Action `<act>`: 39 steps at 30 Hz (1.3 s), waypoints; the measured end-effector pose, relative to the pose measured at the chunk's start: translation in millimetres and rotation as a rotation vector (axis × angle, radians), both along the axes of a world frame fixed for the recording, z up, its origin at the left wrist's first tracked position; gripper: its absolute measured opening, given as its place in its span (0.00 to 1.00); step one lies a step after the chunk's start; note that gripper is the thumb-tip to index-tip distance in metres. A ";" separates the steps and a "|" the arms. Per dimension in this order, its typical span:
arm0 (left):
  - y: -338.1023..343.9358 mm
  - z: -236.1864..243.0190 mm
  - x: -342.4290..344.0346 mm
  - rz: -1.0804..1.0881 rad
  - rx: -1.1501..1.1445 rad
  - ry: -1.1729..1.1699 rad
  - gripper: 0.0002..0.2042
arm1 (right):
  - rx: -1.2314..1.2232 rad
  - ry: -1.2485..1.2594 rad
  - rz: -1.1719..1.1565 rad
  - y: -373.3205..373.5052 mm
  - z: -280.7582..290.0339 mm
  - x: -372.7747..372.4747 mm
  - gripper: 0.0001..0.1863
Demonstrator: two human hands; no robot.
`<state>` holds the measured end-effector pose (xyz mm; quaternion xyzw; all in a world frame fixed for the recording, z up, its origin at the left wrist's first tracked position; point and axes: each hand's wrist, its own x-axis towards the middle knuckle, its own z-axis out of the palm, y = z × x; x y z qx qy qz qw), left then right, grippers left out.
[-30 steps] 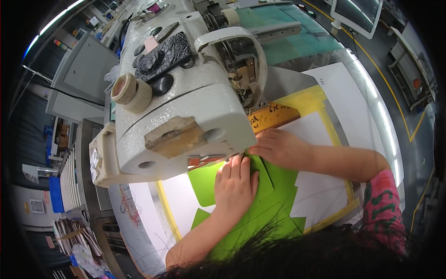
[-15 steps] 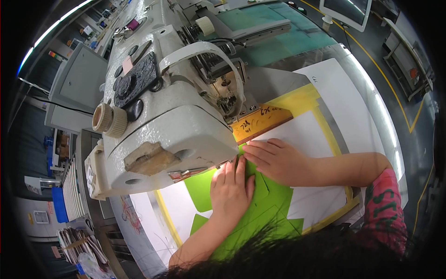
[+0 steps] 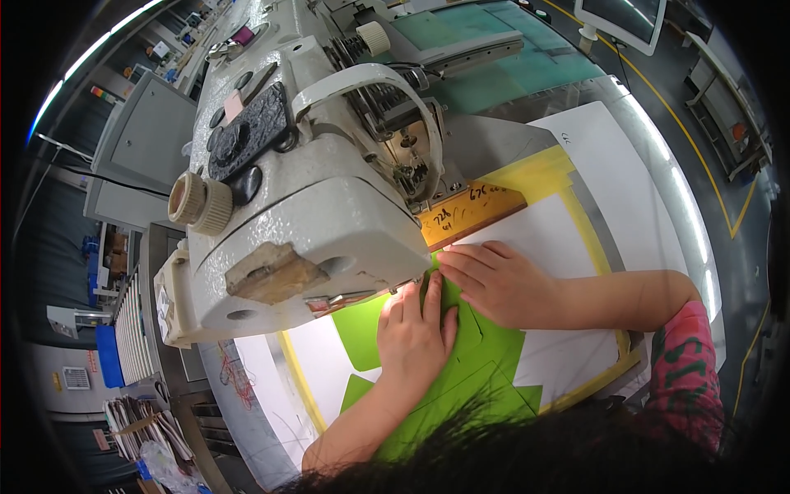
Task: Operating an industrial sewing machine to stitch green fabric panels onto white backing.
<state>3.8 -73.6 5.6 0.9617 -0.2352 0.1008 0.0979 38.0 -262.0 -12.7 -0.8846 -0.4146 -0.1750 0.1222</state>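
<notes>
Bright green sheet pieces (image 3: 469,370) lie flat on white paper, with thin dark lines across them. My left hand (image 3: 413,333) rests palm down on the green material, fingers stretched forward; their tips are partly hidden by the head of a large white sewing machine (image 3: 304,239). Just to its right, my right hand (image 3: 498,284) lies flat, its fingers reaching left onto the green piece below an orange-yellow plate (image 3: 473,216) with handwriting. The edge where the green meets that plate is partly covered by the machine head.
Yellow tape (image 3: 586,230) frames the white paper. Behind the machine is a green work surface (image 3: 485,66), with a monitor (image 3: 621,20) at the far right. Red threads (image 3: 237,379) lie on the table at left, above a stack of papers (image 3: 148,432) lower left.
The whole view has shifted slightly, so everything sits a little further right. Both hands stay pressed on the green material, with hardly any movement relative to it.
</notes>
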 end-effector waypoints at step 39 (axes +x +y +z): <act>-5.9 5.6 -3.0 0.019 0.046 -0.059 0.23 | 0.194 0.051 0.054 -7.4 0.6 4.3 0.18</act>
